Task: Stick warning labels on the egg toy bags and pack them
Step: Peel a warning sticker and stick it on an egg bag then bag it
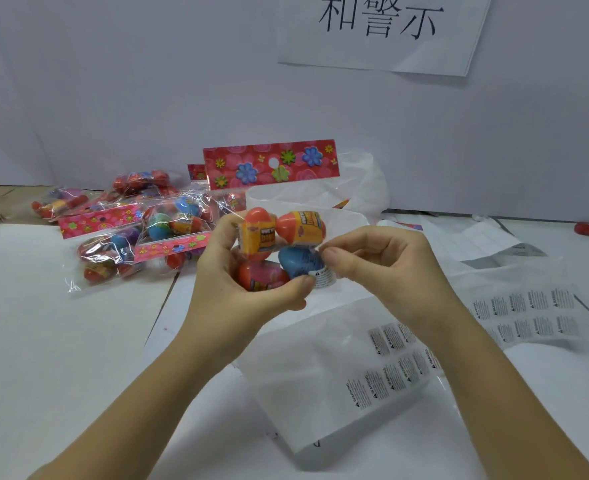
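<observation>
White tabletop (61,323) lay bare at the left front, while warning-label sheets (525,313) covered the right side and a pile of egg toy bags (130,230) crowded the far left below a white wall (113,81). Over the middle, the left hand (248,275) curled round an egg toy bag (279,237), thumb on its warning label (324,277). The right hand (383,268) pinched the bag's film just above that label.
</observation>
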### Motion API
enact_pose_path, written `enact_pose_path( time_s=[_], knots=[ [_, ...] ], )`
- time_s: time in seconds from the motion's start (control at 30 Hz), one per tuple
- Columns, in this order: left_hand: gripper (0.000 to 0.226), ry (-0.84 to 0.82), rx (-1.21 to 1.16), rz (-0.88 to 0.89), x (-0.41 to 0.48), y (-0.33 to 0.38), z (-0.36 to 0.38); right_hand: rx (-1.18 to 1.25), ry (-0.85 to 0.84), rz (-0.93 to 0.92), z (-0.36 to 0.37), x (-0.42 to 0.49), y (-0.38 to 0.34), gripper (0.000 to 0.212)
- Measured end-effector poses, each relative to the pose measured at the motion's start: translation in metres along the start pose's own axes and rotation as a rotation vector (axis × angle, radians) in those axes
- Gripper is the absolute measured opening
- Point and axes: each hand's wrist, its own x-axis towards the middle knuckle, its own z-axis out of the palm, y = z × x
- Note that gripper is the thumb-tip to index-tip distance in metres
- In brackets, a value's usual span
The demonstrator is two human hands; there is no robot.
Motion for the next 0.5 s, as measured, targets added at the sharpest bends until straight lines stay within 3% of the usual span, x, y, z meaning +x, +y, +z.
enact_pose_path(
  time_s=[0.33,0.5],
  knots=[
    [0.062,-0.021,0.015,-0.009,-0.0007,-0.0038,0.0003,-0.064,-0.033,0.019,-0.0066,0.0023,0.0048,0.002],
    [0.062,-0.024,0.010,-0.059,-0.0010,-0.0022,0.0015,-0.258,0.110,-0.071,-0.0035,-0.0007,0.0037,0.009]
  ],
)
